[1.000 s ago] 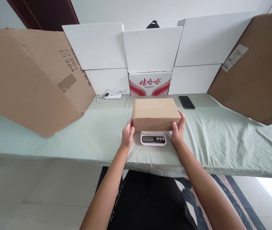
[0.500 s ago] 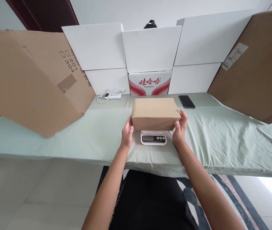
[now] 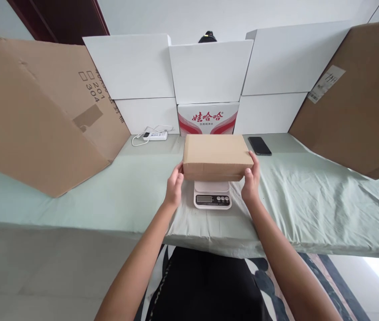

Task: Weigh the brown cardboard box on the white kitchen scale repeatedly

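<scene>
Both my hands grip a closed brown cardboard box by its two ends. My left hand holds the left end, thumb toward the near side and fingers mostly hidden behind. On the opposite end, my right hand has its thumb at the near corner and its fingers along the side. Under the box stands a white digital kitchen scale, its display and buttons facing me. Part of its weighing plate shows below the box's near edge. Whether the box touches the plate is hidden.
Pale green cloth covers the table. Behind the box stand white boxes and a red-and-white printed carton. A power strip with a white cable lies left, a black phone right. Large cardboard sheets flank both sides.
The box has risen slightly relative to the scale, so more of the weighing plate shows. Both hands keep their hold. The camera view has shifted a little.
</scene>
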The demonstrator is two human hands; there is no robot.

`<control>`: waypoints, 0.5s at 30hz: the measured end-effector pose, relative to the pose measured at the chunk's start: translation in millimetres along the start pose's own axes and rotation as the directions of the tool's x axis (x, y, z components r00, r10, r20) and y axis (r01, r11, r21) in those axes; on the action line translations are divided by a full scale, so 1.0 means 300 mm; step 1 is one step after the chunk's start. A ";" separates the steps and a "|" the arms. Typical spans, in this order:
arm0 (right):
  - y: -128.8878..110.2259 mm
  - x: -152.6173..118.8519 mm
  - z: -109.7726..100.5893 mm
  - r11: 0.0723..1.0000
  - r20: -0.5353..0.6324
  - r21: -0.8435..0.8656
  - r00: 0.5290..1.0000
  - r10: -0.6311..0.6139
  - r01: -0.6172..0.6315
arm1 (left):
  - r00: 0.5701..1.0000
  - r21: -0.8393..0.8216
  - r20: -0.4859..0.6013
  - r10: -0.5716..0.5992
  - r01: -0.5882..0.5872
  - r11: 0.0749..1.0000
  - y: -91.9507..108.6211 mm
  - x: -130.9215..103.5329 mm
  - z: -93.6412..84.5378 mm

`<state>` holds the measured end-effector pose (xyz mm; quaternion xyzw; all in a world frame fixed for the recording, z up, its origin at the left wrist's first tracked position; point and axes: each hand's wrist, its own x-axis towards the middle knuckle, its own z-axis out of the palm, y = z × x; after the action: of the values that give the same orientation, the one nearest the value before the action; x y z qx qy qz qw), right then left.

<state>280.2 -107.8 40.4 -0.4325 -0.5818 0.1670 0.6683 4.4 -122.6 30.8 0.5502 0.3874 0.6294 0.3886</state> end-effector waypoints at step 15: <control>0.320 0.247 0.196 0.983 0.119 0.079 0.981 0.153 -0.163 | 0.985 0.011 -0.050 -0.167 0.168 0.986 -0.247 0.369 0.028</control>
<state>272.8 23.4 10.2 -0.4374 -0.5744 0.2692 0.6374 7.3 8.6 6.9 0.5028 0.4465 0.6049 0.4264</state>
